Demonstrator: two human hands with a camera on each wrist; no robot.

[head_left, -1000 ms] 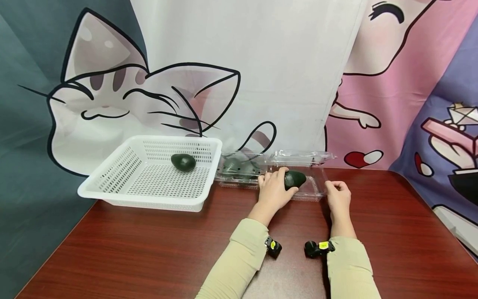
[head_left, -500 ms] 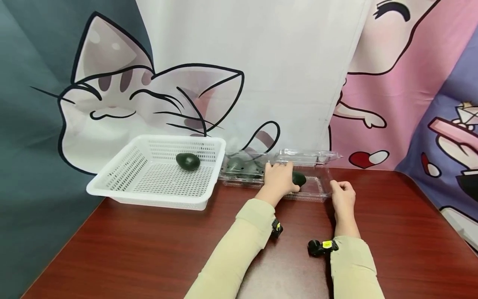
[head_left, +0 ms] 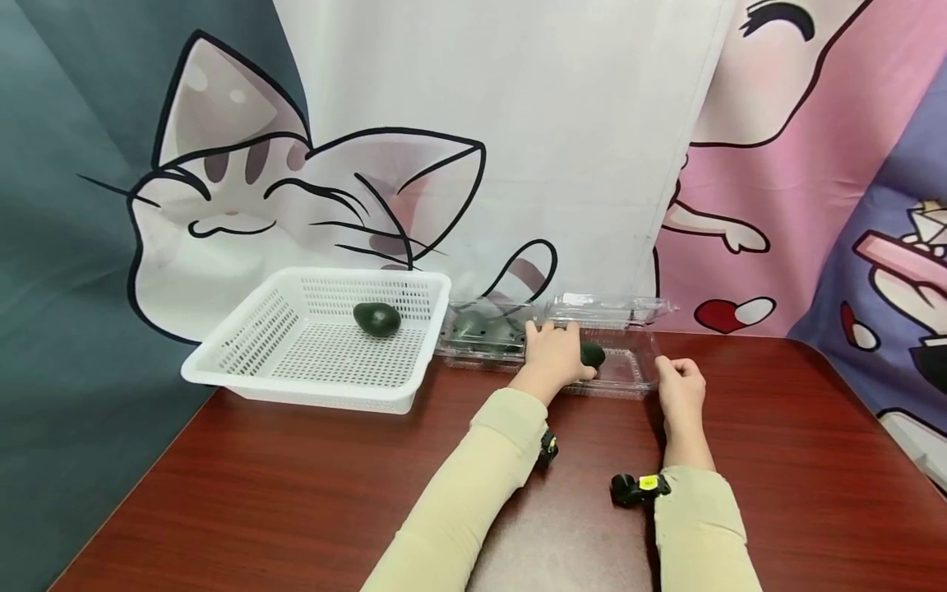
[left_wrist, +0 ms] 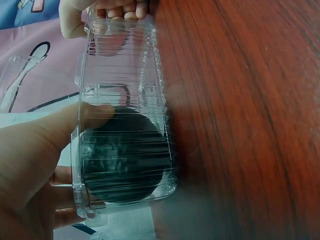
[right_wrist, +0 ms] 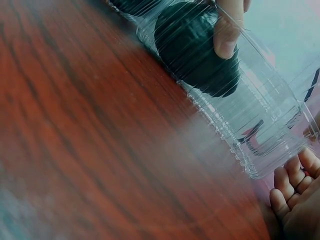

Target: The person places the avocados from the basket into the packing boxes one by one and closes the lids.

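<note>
My left hand (head_left: 553,353) reaches into an open clear plastic clamshell box (head_left: 627,372) and grips a dark green avocado (head_left: 592,354) at the box's left end. Through the clear wall in the left wrist view, the avocado (left_wrist: 125,162) sits low in the box, the thumb on its upper side and the other fingers behind the rim. At the opposite end, my right hand (head_left: 681,393) pinches the box's right edge, its fingers curled in the right wrist view. The box's lid (head_left: 607,309) stands raised at the back.
Left of the open box is a closed clear box (head_left: 484,335) with dark green avocados inside. Farther left stands a white perforated basket (head_left: 311,393) holding one avocado (head_left: 378,320). A printed cloth (head_left: 577,148) hangs behind the red-brown table (head_left: 296,493).
My left hand has turned over the avocado, covering more of it, and the avocado has shifted left and settled lower in the box. My right hand keeps its hold on the box's edge.
</note>
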